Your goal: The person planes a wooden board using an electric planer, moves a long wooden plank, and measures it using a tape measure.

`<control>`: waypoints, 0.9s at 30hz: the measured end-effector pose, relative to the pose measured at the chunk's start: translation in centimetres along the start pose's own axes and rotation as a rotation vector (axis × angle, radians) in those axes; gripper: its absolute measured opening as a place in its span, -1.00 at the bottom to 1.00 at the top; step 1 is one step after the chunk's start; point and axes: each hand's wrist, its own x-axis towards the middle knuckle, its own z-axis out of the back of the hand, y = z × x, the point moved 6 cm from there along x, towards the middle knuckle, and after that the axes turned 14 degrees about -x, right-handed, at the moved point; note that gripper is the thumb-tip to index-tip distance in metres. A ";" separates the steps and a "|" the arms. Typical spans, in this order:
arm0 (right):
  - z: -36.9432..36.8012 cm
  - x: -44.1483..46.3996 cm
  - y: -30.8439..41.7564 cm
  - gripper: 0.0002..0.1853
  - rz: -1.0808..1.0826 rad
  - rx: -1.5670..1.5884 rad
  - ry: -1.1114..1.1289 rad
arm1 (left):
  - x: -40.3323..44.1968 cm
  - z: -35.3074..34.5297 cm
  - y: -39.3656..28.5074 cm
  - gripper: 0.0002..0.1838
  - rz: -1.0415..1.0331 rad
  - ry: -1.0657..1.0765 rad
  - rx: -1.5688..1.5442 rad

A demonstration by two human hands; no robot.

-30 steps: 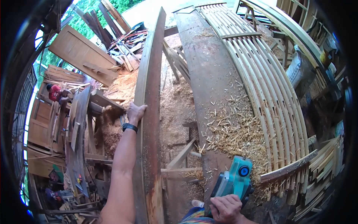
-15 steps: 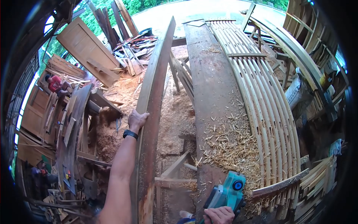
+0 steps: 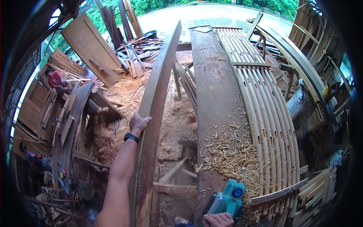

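My left hand (image 3: 140,123), with a dark watch on its wrist, is closed over the edge of a long wooden plank (image 3: 160,87) that stands on its narrow side and runs away from me. My right hand (image 3: 219,220) is wrapped around the handle of a teal electric planer (image 3: 231,195) at the bottom of the view. The planer sits at the near end of a wide dark board (image 3: 211,83), beside a heap of wood shavings (image 3: 230,155). Part of my right hand is cut off by the lower edge.
Right of the board lies a row of slotted wooden strips (image 3: 270,113) with crosspieces. A door panel (image 3: 92,49) leans at the back left near scrap wood (image 3: 141,51). A person in red (image 3: 56,80) sits at far left. Sawdust (image 3: 176,125) covers the ground.
The camera view has tilted slightly, so the far background sits lower in the picture. The planer appears a little lower and further left. Both hands keep their holds.
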 end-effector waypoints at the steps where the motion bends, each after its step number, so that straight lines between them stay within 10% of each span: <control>1: 0.1 0.1 0.1 -0.80 0.003 -0.003 0.002 | 0.2 0.0 0.3 -0.20 0.002 -0.002 0.012; 27: -0.6 -0.2 0.9 -0.80 0.031 -0.102 -0.014 | 0.5 -0.2 0.4 -0.01 0.061 0.088 0.003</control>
